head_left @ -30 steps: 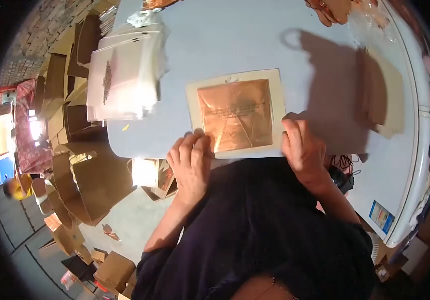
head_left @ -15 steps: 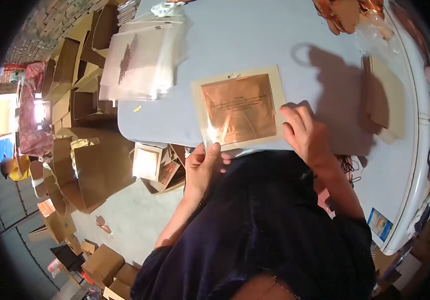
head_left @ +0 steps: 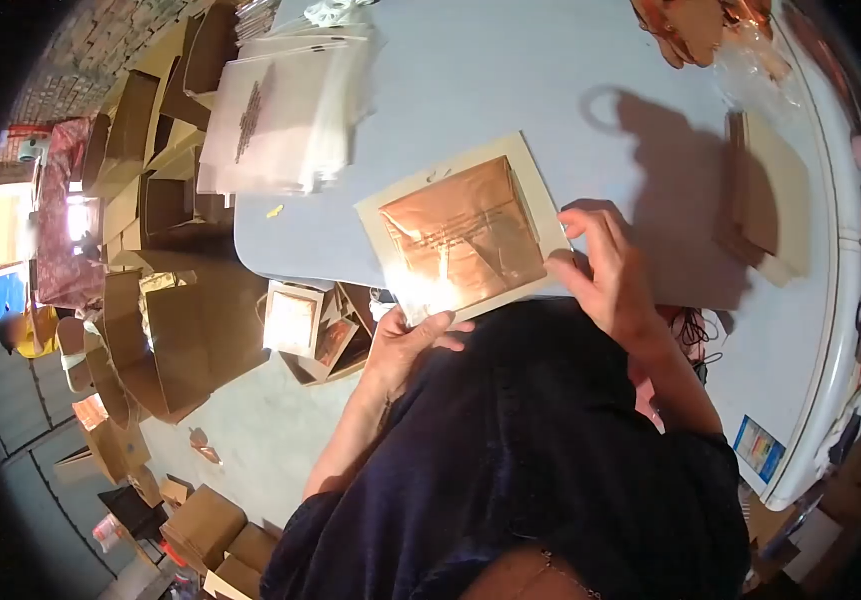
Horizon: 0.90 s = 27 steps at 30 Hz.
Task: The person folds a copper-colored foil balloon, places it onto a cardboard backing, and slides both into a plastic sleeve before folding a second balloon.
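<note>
A flat cream card package with a shiny copper-coloured packet [head_left: 466, 235] on its face lies tilted at the table's near edge, in clear film. My left hand [head_left: 413, 345] grips its lower left corner, thumb on top and fingers beneath. At the right edge, my right hand [head_left: 606, 270] pinches the package between thumb and fingers. Up and to the left is a stack of clear plastic bags [head_left: 286, 115] with small dark print.
The pale table [head_left: 471, 70] also bears a stack of cream cards [head_left: 766, 200] at right and copper-coloured packets [head_left: 686, 30] at the top. Cardboard boxes [head_left: 206, 330] stand at left. A person in yellow [head_left: 39, 332] is at far left.
The package has turned counterclockwise, its top edge now slanting up to the right. My left hand has moved slightly down with its corner, and my right hand has closed on the right edge.
</note>
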### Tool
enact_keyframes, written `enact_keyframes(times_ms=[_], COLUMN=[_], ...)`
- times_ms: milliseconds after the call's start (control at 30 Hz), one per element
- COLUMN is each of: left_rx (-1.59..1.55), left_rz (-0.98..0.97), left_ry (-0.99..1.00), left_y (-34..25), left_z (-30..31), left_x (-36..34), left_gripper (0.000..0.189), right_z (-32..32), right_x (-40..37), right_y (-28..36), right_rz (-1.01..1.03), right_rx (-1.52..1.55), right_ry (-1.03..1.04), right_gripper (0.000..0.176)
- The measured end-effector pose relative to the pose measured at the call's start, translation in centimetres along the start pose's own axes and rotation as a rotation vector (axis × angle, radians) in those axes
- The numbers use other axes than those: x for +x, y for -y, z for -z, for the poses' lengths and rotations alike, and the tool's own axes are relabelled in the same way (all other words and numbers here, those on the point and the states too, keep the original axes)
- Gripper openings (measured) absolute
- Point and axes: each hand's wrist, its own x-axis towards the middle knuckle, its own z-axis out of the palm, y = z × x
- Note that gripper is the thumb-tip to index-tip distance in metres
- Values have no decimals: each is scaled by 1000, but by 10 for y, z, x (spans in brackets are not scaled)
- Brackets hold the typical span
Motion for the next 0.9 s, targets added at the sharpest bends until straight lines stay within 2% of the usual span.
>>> enact_keyframes(times_ms=[67, 167, 267, 367, 400, 433, 567, 633, 667, 700, 767, 900], left_rx=[14, 85, 98, 105, 126, 146, 152, 367, 471, 419, 386, 465], left_rz=[-19, -78, -87, -243, -281, -316, -251, -10, 111, 153, 133, 60], left_ry=[-4, -15, -73, -293, -383, -475, -911, -1002, -1037, -1021, -1000, -984], left_y=[-2, 5, 14, 21, 21, 24, 95, 124, 138, 143, 150, 145], left_z=[2, 11, 26, 88, 117, 151, 297, 340, 353, 350, 344, 348], left_x=[-1, -5, -13, -28, -36, -45, -91, -104, -104, -98, -90, -74], left_gripper=[31, 30, 24, 18, 18, 18, 23, 25, 27, 30, 30, 32], right_z=[-4, -17, -27, -29, -29, -30, -35, -38, -39, -40, -41, -41], right_x=[-2, -4, -4, -5, -5, -6, -8, -7, -6, -6, -4, -5], right_y=[10, 18, 23, 19, 12, 4, -2, 1, 4, 4, 1, 1], right_rz=[-31, 30, 82, 83, 111, 96, 114, 124, 188, 221, 289, 283], right_rx=[10, 79, 80, 57, 53, 61, 67, 40, -30, -52, -95, -114], right_ry=[41, -27, 1, -40, -91, -105, -140, -122, -154, -156, -162, -162], right_gripper=[58, 70, 72, 67, 58, 57, 44, 40, 34, 34, 33, 31])
